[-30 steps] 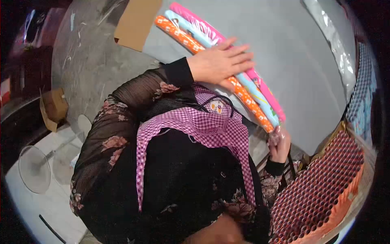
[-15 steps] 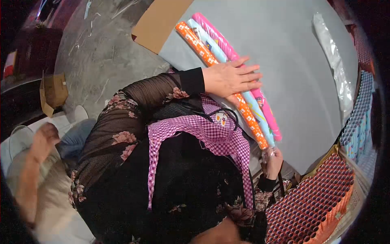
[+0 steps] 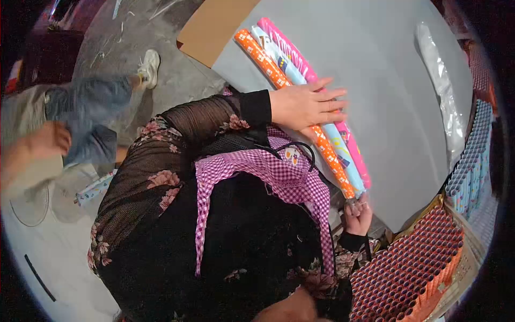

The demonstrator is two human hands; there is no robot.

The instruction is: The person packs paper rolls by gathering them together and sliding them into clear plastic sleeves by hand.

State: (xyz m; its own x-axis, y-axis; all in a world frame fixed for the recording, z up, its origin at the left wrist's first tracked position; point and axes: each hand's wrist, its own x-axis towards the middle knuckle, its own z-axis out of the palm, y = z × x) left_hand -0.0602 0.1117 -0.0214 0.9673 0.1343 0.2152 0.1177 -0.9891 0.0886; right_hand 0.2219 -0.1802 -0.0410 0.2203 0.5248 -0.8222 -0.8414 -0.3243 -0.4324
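Three rolls of wrapping paper lie side by side on the grey table: an orange roll (image 3: 265, 63) with white shapes, a light blue roll (image 3: 283, 63) and a pink roll (image 3: 276, 35). My left hand (image 3: 306, 107) lies flat across their middle, fingers stretched out, and hides part of them. At the near end of the rolls, my right hand (image 3: 358, 217) is closed with fingers pinched on clear plastic wrap (image 3: 354, 203) that gathers there. The wrap seems to sleeve the rolls, though how far it reaches is hard to see.
A long clear plastic sleeve (image 3: 441, 86) lies on the grey table (image 3: 386, 107). Cardboard (image 3: 217, 27) sits at its far left edge. Stacked orange rolls (image 3: 413, 257) and blue rolls (image 3: 472, 155) stand at right. At left, another person's blurred hand (image 3: 48, 142) and leg (image 3: 91, 99) show.
My left hand stays almost still on the rolls. My right hand has shifted slightly at the wrapped end. At left, the other person has moved; a leg and white shoe now show.
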